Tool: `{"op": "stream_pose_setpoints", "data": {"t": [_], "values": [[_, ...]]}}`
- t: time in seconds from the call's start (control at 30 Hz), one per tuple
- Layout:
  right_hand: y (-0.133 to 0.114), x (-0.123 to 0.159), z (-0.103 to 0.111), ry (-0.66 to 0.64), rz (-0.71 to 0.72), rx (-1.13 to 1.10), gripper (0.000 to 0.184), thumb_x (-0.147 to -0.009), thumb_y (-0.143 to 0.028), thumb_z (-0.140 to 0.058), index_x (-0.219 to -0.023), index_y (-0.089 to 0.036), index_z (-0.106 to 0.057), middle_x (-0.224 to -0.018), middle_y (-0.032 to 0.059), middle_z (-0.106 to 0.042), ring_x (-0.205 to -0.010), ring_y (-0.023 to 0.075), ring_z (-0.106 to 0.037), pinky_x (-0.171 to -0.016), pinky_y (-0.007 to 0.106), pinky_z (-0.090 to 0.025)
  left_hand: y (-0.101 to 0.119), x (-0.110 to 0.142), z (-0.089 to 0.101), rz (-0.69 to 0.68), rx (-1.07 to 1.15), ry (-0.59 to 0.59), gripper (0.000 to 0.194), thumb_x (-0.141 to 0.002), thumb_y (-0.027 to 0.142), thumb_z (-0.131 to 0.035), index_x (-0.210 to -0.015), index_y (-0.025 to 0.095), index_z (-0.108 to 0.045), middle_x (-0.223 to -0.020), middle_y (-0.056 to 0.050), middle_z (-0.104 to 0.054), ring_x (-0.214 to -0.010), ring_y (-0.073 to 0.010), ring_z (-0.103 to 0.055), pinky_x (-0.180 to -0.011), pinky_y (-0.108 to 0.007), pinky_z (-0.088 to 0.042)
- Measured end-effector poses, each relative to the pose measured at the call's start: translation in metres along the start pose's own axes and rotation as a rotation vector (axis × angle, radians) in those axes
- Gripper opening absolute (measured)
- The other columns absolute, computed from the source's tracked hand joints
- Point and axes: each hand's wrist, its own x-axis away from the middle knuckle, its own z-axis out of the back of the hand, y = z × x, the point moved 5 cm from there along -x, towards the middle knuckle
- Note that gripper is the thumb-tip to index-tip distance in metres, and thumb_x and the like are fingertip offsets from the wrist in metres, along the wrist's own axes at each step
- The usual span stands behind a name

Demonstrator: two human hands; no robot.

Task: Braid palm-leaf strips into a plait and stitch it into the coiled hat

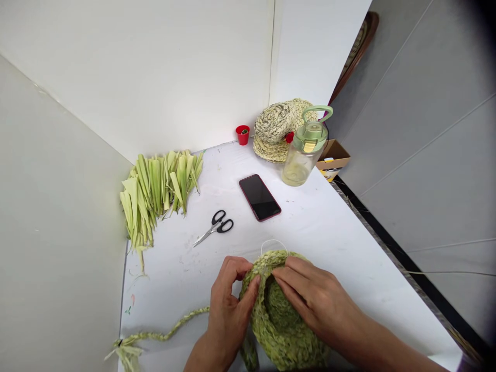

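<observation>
A green coiled bowl of braided palm leaf (281, 325) sits tilted at the near edge of the white table, its hollow facing up and left. My left hand (228, 305) grips its left rim between thumb and fingers. My right hand (313, 299) lies over the far rim, fingers curled into the hollow. A thin white thread loop (273, 245) rises from the rim. A long loose braid of the same leaf (163, 330) trails from under my left hand to the left, ending in frayed strips.
Black-handled scissors (215, 227) and a dark smartphone (259, 197) lie on the table. A heap of pale green leaf strips (157, 194) fills the left side. Behind stand a plastic bottle (306, 147), woven straw pieces (281, 129), a red cup (242, 134) and a cardboard box (333, 157).
</observation>
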Motion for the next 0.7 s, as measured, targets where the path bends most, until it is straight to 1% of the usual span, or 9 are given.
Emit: {"op": "stream_pose_setpoints", "data": {"t": [0.13,0.33,0.4,0.53,0.7], "values": [[-0.001,-0.001,0.000,-0.006,-0.003,0.004,0.024,-0.101,-0.015,-0.038,-0.092,-0.019,-0.061,-0.083,0.0041,-0.057,-0.074,0.0179,-0.055,-0.067,0.032,-0.047,0.000,0.000,0.000,-0.008,-0.007,0.003,0.009,-0.090,0.012,-0.059,-0.092,0.021,-0.060,-0.090,-0.002,-0.059,-0.084,-0.0155,-0.057,-0.070,-0.025,-0.046],[-0.003,-0.002,-0.003,0.054,0.035,0.015,0.026,-0.100,-0.012,-0.037,-0.089,-0.017,-0.060,-0.081,0.0045,-0.056,-0.071,0.0186,-0.054,-0.065,0.033,-0.047,0.001,-0.001,-0.001,-0.007,-0.011,0.002,0.010,-0.090,0.012,-0.058,-0.089,0.021,-0.059,-0.088,-0.002,-0.059,-0.081,-0.0150,-0.057,-0.068,-0.025,-0.046],[-0.003,-0.002,-0.004,0.073,0.046,0.006,0.025,-0.099,-0.011,-0.037,-0.091,-0.017,-0.060,-0.080,0.0048,-0.055,-0.071,0.0188,-0.053,-0.064,0.033,-0.047,0.002,-0.001,0.000,-0.016,-0.017,0.001,0.011,-0.090,0.011,-0.057,-0.089,0.021,-0.059,-0.088,-0.001,-0.058,-0.081,-0.0143,-0.056,-0.068,-0.024,-0.045],[-0.006,-0.002,-0.003,0.132,0.070,0.005,0.026,-0.098,-0.008,-0.037,-0.099,-0.016,-0.061,-0.081,0.0056,-0.056,-0.072,0.0191,-0.054,-0.064,0.033,-0.048,0.004,-0.002,0.000,-0.055,-0.041,-0.013,0.014,-0.091,0.008,-0.056,-0.091,0.022,-0.058,-0.088,-0.001,-0.057,-0.079,-0.0133,-0.055,-0.068,-0.022,-0.045],[-0.008,-0.004,-0.004,0.156,0.070,0.023,0.025,-0.096,-0.006,-0.038,-0.095,-0.016,-0.061,-0.082,0.0068,-0.058,-0.075,0.0202,-0.057,-0.066,0.035,-0.052,0.011,-0.002,-0.002,-0.127,-0.118,-0.038,0.016,-0.092,0.006,-0.054,-0.093,0.022,-0.058,-0.090,-0.002,-0.057,-0.082,-0.0135,-0.056,-0.071,-0.022,-0.046]]}}
